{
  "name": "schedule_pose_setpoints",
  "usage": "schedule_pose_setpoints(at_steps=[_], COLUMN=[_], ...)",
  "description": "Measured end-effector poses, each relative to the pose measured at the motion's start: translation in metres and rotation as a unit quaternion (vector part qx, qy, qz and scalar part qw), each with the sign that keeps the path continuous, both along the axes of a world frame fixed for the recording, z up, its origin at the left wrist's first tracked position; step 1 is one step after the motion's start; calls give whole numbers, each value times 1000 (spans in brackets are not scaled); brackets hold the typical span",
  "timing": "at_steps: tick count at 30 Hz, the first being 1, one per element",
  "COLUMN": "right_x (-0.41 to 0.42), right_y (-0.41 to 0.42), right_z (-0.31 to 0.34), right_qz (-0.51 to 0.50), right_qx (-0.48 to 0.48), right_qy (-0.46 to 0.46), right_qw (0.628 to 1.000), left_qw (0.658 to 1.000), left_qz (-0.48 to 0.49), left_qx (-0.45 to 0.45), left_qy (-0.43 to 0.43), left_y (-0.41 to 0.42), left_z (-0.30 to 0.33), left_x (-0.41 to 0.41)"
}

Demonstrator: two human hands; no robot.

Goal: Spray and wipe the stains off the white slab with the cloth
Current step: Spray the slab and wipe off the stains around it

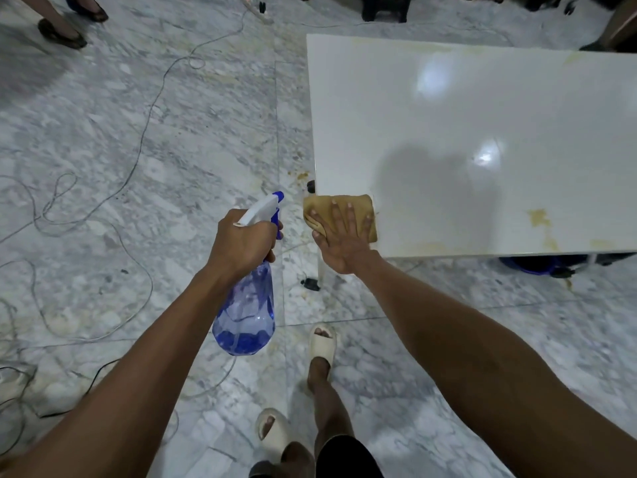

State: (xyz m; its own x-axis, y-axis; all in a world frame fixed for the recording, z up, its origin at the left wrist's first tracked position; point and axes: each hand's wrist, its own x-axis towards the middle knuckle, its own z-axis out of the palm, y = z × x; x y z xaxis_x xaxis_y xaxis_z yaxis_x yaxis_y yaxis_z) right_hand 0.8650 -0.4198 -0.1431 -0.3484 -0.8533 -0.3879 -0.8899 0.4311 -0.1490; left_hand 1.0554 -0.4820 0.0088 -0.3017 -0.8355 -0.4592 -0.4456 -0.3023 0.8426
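Observation:
The white slab (465, 132) lies as a glossy tabletop at the upper right. Yellow-brown stains (539, 219) mark its near edge, and fainter ones run along the far edge. A folded tan cloth (365, 205) sits on the slab's near-left corner, partly over the edge. My right hand (339, 236) presses flat on the cloth with fingers spread. My left hand (243, 241) grips the neck of a clear blue spray bottle (250, 312), held over the floor left of the slab, its nozzle pointing up and to the right.
Marble floor (138, 150) with loose cables (144, 125) on the left and brown spatter near the slab's corner leg (320, 270). My feet in pale slides (322, 346) stand below. Another person's feet (65, 25) are at top left, dark objects along the top edge.

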Motion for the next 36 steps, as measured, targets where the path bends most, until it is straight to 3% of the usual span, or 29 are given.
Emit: schedule_pose_setpoints(at_steps=[11, 14, 16, 17, 20, 24, 26, 30, 36], right_x=[59, 63, 58, 56, 40, -12, -38, -71, -109], right_y=[78, 86, 79, 74, 58, 25, 3, -51, -128], right_z=[9, 22, 37, 47, 87, 141, 157, 198, 234], right_qz=[-17, -63, -122, -177, -307, -425, -414, -360, -329], right_qx=[-53, 33, 7, -58, -292, -313, -340, -351, -326], right_qy=[11, -101, -185, -272, -540, -660, -700, -756, -768], right_qw=[998, 992, 975, 944, 727, 535, 471, 419, 442], left_qw=[999, 999, 999, 998, 998, 997, 997, 995, 994], left_qz=[-32, -38, -50, -56, -63, -65, -62, -73, -57], left_qx=[-8, -2, -6, -11, -26, -39, -46, -63, -87], left_qy=[-4, 0, 4, 5, 2, 7, 10, 8, 23], left_y=[36, 36, 33, 31, 22, -2, -19, -56, -110], left_z=[19, 28, 38, 43, 60, 88, 102, 129, 154], left_x=[3, -3, -7, -10, -21, -42, -55, -81, -116])
